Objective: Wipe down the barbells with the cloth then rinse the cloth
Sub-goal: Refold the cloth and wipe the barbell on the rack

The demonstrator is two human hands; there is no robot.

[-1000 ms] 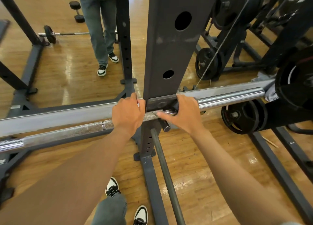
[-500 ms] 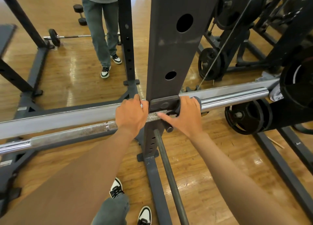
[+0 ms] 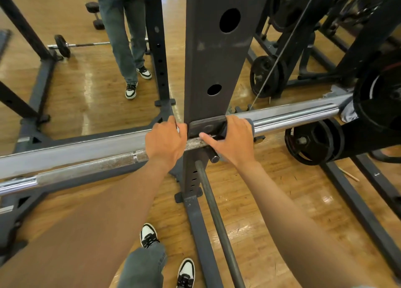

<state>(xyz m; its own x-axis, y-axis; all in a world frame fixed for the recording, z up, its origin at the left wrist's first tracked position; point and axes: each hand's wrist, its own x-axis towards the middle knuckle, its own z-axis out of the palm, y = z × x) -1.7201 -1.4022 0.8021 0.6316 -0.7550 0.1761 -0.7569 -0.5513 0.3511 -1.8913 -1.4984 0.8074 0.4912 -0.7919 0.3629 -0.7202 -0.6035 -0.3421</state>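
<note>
A barbell (image 3: 86, 168) lies across the rack in front of me. Its knurled shaft runs to the left and its chrome sleeve (image 3: 295, 118) to the right. My left hand (image 3: 165, 142) grips the shaft just left of the rack's upright (image 3: 214, 55), fingers curled over the top. On the other side of the upright, my right hand (image 3: 232, 142) holds the bar at the hook, thumb stretched left along the shaft. A grey cloth (image 3: 348, 114) hangs at the sleeve's far right end, beside a black plate (image 3: 382, 92). Neither hand touches the cloth.
A mirror behind the rack shows a standing person's legs (image 3: 123, 38) and a small barbell (image 3: 65, 45) on the wooden floor. Black plates (image 3: 312, 142) are stored low on the right. A dark safety bar (image 3: 219, 222) and the rack's base rail (image 3: 201, 244) run towards my feet.
Both hands keep their hold at the same places on the bar. Only the view has shifted a little.
</note>
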